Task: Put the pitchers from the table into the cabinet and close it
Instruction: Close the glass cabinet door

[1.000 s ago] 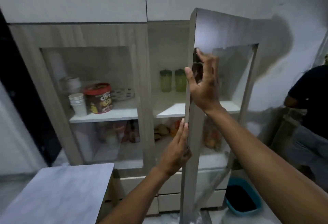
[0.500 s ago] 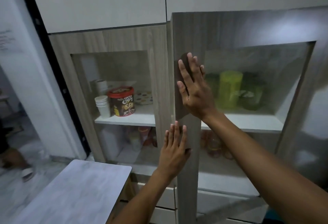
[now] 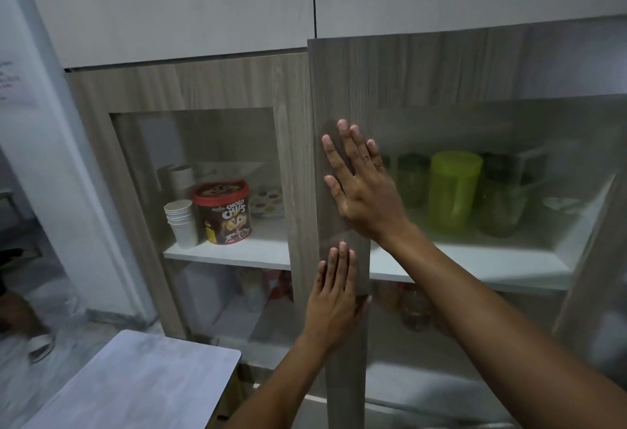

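Observation:
The cabinet's right door [image 3: 420, 68], grey wood grain with a glass pane, stands almost flush with the cabinet front. My right hand [image 3: 359, 184] lies flat on its left stile, fingers spread. Below it my left hand [image 3: 334, 296] presses flat on the same stile. Behind the glass, a bright green pitcher [image 3: 454, 191] stands on the white shelf [image 3: 475, 260], with darker green pitchers [image 3: 502, 204] either side. The grey table [image 3: 129, 384] at the lower left carries nothing in view.
Behind the shut left door [image 3: 190, 89] sit a red Choco Chips tub [image 3: 224, 213] and stacked paper cups [image 3: 181, 223]. White upper cabinets [image 3: 190, 4] run above. A dark doorway and floor lie at the left.
The right door has swung from wide open to nearly shut. Both my hands moved from its edge to flat on its front, pushing it in.

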